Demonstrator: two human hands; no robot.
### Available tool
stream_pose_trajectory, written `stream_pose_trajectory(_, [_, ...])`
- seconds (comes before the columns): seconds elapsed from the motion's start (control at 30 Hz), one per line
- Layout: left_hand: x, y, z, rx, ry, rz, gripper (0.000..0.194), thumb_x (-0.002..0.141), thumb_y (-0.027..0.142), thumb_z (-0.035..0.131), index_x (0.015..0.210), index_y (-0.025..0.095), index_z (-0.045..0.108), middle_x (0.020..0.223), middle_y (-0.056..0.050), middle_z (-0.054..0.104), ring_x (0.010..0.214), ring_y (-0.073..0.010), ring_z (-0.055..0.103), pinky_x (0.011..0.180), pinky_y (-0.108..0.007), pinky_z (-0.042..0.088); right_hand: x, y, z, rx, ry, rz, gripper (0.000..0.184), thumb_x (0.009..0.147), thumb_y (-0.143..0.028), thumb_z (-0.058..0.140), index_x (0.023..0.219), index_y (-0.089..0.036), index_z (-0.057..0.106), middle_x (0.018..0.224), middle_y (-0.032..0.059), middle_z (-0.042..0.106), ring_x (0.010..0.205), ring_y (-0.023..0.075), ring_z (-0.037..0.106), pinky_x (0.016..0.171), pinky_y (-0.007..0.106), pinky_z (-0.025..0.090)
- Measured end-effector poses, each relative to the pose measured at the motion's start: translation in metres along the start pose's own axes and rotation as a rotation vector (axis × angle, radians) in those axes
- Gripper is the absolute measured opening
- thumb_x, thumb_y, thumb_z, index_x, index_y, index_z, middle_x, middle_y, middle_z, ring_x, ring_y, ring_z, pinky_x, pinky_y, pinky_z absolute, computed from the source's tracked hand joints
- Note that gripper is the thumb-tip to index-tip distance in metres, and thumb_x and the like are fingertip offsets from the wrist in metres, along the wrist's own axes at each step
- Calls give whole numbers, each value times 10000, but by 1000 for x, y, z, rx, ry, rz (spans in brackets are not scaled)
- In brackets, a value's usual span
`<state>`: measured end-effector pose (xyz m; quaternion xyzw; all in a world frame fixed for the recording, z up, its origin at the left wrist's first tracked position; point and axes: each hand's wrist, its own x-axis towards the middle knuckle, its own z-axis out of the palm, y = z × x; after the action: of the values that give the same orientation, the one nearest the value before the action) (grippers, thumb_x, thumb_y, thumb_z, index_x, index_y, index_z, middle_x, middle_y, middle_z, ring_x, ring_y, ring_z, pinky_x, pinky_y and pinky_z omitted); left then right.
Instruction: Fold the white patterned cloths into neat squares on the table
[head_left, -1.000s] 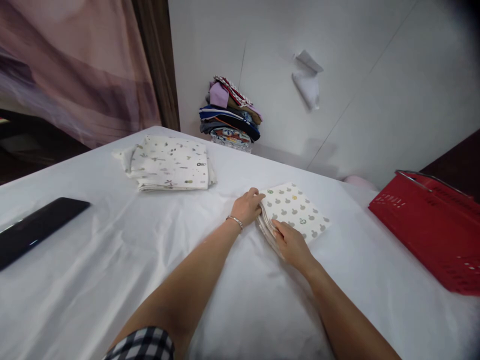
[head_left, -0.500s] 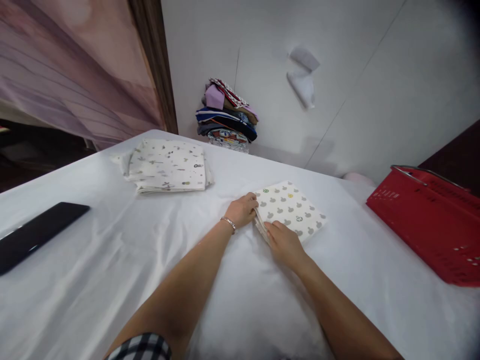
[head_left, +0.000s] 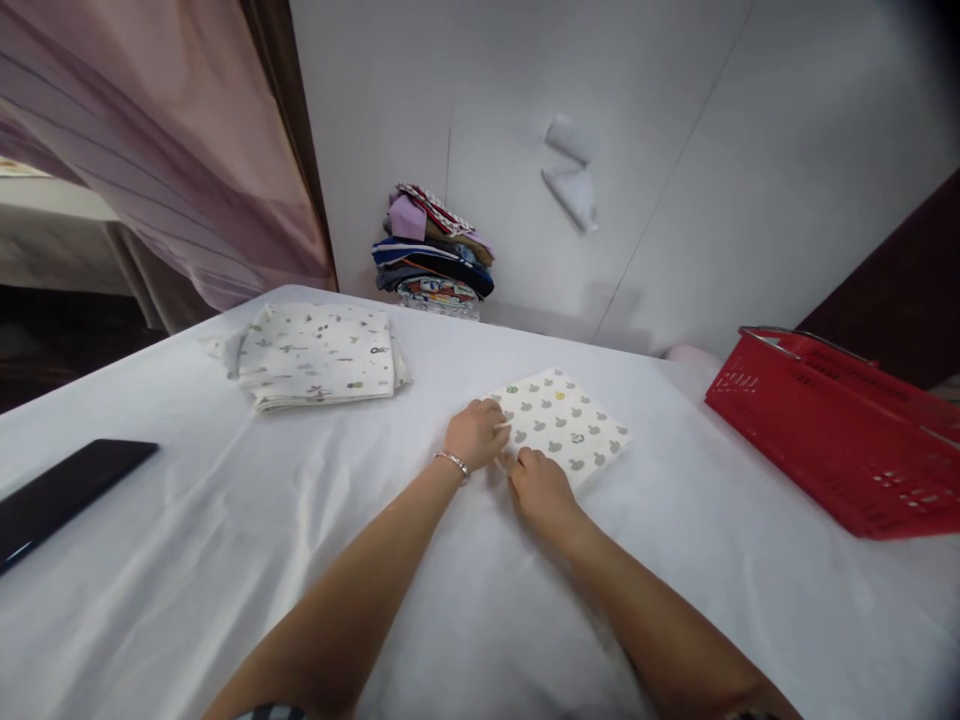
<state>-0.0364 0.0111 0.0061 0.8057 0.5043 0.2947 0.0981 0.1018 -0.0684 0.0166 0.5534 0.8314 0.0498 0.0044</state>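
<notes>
A folded white cloth with grey apple-like prints lies flat in the middle of the white-covered table. My left hand, with a bracelet at its wrist, pinches the cloth's near left edge. Close beside it, my right hand grips the same edge nearer to me, fingers curled. Both hands partly hide that edge and its layers. Farther left rests another folded white cloth, printed with small grey and green figures; neither hand touches it.
At the right stands a red plastic basket with a metal handle. A dark flat device lies at the left. Beyond the table's far edge is a stack of folded clothes by the wall. A pink curtain hangs at the upper left.
The view has shifted slightly, moving most things left in the picture. My two hands have come closer together along the cloth's edge, and its layered side shows less now.
</notes>
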Motion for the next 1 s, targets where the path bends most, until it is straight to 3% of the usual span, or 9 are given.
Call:
stream_pose_trajectory(0.2, [-10, 3, 21, -150, 36, -132, 134, 814, 295, 513, 798, 206, 613, 949, -24, 579, 912, -159, 523, 775, -281, 437, -17, -3, -10, 80, 49, -68, 239, 850, -210, 456, 1065, -151, 540, 978, 111, 561, 910, 238, 491, 760, 351, 390])
stream_pose_trajectory(0.3, [-11, -1, 26, -201, 68, -176, 115, 806, 281, 522, 795, 204, 607, 958, -22, 575, 914, -160, 515, 782, -283, 423, -18, 19, -24, 225, 80, -108, 197, 883, -248, 405, 983, -182, 561, 952, 64, 584, 900, 188, 512, 776, 309, 396])
stream_pose_trajectory(0.43, [-11, -1, 27, -219, 69, -198, 116, 803, 276, 525, 771, 202, 608, 939, -20, 577, 875, -155, 515, 751, -275, 418, -6, 57, -21, 233, 186, 12, 342, 911, -312, 349, 1177, -167, 508, 1252, 112, 497, 1172, 207, 413, 951, 356, 320])
stream_pose_trajectory(0.6, [-10, -3, 27, -240, 71, -197, 110, 798, 258, 526, 755, 195, 606, 916, -10, 572, 844, -134, 516, 742, -253, 414, -5, 74, 16, 220, -21, 91, 519, 923, -417, 267, 1362, -152, 347, 1466, 109, 254, 1359, 230, 149, 1065, 435, 139])
stream_pose_trajectory(0.7, [-10, -4, 28, -252, 71, -190, 94, 793, 245, 531, 758, 198, 605, 927, -8, 572, 854, -132, 517, 743, -249, 412, -1, 77, 17, 271, -111, 87, 549, 907, -457, 293, 1373, -169, 338, 1478, 102, 224, 1366, 233, 130, 1069, 437, 132])
stream_pose_trajectory(0.77, [-9, -4, 28, -255, 62, -201, 83, 791, 242, 536, 764, 201, 603, 937, -7, 572, 860, -135, 519, 734, -249, 412, 10, 81, 7, 297, -142, 93, 556, 891, -478, 327, 1361, -183, 360, 1477, 105, 224, 1365, 245, 135, 1063, 446, 147])
stream_pose_trajectory(0.87, [-9, -4, 27, -248, 53, -211, 79, 788, 246, 539, 765, 204, 601, 934, -9, 572, 863, -142, 518, 732, -255, 412, 40, 90, -6, 264, -50, 99, 563, 897, -480, 314, 1378, -188, 326, 1494, 99, 167, 1375, 242, 76, 1071, 453, 112])
stream_pose_trajectory(0.93, [-9, -3, 26, -248, 51, -210, 81, 789, 246, 536, 768, 205, 603, 934, -10, 574, 873, -145, 518, 737, -257, 412, 63, 99, -4, 211, 8, 116, 566, 904, -473, 303, 1395, -193, 286, 1505, 88, 124, 1378, 233, 38, 1079, 451, 72])
stream_pose_trajectory(1.0, [-10, -3, 26, -257, 45, -204, 80, 790, 239, 533, 775, 210, 606, 945, -9, 576, 886, -146, 521, 745, -254, 414, 80, 110, 5, 183, -18, 188, 574, 907, -485, 284, 1406, -202, 259, 1504, 81, 130, 1377, 233, 47, 1078, 456, 69])
